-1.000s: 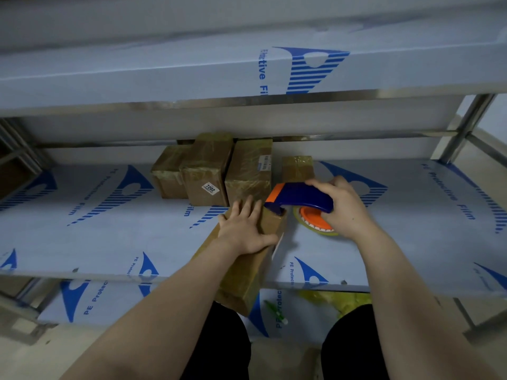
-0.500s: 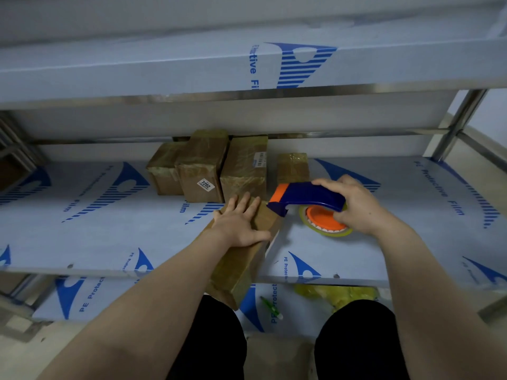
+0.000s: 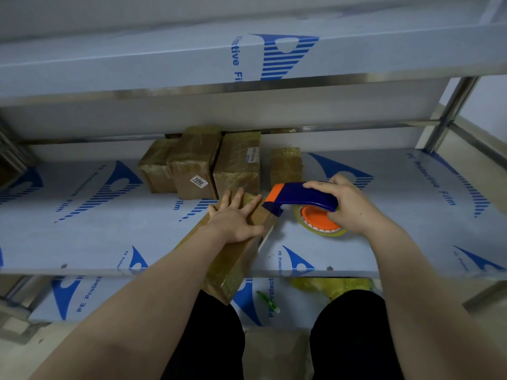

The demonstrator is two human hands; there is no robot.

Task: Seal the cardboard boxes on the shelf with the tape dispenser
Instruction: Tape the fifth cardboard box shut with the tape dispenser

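Film-covered steel shelf (image 3: 82, 229). Long cardboard box (image 3: 233, 264) lying diagonally over front edge, far end pointing back-right, under flat left hand (image 3: 236, 220), fingers (image 3: 238, 196) spread. Tape dispenser (image 3: 299, 196), nose leftward at that end, gripped by right hand (image 3: 351, 207). Taped boxes (image 3: 236, 165) just behind.

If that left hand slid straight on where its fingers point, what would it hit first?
Probably the taped box right of the box marked 7202, just beyond the long box that the left hand lies flat on; the gap is hard to judge.

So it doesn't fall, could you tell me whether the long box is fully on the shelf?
Overhanging: the box juts past the shelf edge; the left hand lies flat on it.
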